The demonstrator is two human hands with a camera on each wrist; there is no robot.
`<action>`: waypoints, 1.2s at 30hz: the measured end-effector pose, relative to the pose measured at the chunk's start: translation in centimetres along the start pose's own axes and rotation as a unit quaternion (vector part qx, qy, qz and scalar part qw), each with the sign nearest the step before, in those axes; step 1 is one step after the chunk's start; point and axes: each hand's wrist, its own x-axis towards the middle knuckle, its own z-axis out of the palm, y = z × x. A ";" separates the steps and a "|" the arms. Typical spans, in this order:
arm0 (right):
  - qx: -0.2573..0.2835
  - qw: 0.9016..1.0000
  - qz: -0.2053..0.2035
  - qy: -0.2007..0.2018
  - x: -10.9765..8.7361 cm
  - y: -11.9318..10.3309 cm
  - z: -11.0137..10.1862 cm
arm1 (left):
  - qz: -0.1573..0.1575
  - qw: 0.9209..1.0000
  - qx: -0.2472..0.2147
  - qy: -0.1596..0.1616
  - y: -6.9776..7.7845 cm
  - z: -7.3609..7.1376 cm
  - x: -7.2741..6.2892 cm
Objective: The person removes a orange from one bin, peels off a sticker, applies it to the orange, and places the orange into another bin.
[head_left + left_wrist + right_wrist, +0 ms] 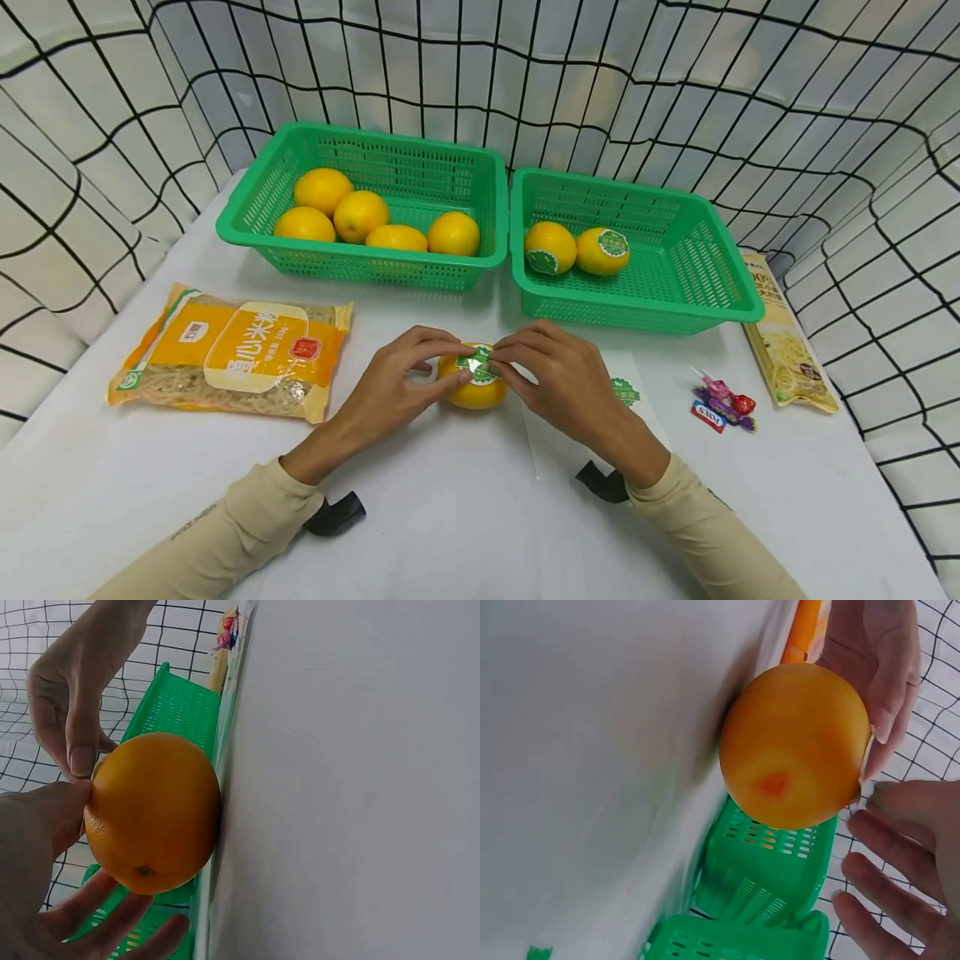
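An orange (477, 399) sits on the white table between the two hands, with a green and white sticker (481, 367) on its upper side. At the sticker's left edge, the left hand (401, 375) pinches with thumb and index finger. The right hand (561, 379) has its thumb and fingertips together on the right edge. In the left wrist view the orange (154, 817) shows its stem end, and the left hand's other fingers spread beside it. The right wrist view shows the sticker's pale edge standing slightly off the orange (795, 742).
A green basket (375, 262) with several oranges stands back left; another (637, 315) beside it holds two stickered oranges. A sticker sheet (555, 442) lies under the right forearm. Around are a noodle bag (247, 354), wrapped candies (723, 404), a noodle packet (791, 342) and black netting.
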 end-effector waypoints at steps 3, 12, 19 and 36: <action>0.016 1.000 0.000 0.006 0.0 0.1 0.2 | 0.007 1.000 0.009 0.007 0.0 0.0 0.0; 0.023 0.999 0.011 -0.033 -0.2 0.0 1.3 | 0.028 0.998 -0.011 0.047 0.1 -0.1 -0.2; 0.008 0.999 0.008 -0.039 -0.2 -0.4 0.7 | -0.062 0.996 -0.062 0.027 0.6 0.0 -0.1; 0.349 0.912 0.207 -0.063 -0.8 2.0 2.4 | -0.067 0.997 -0.047 -0.007 0.3 0.1 -0.1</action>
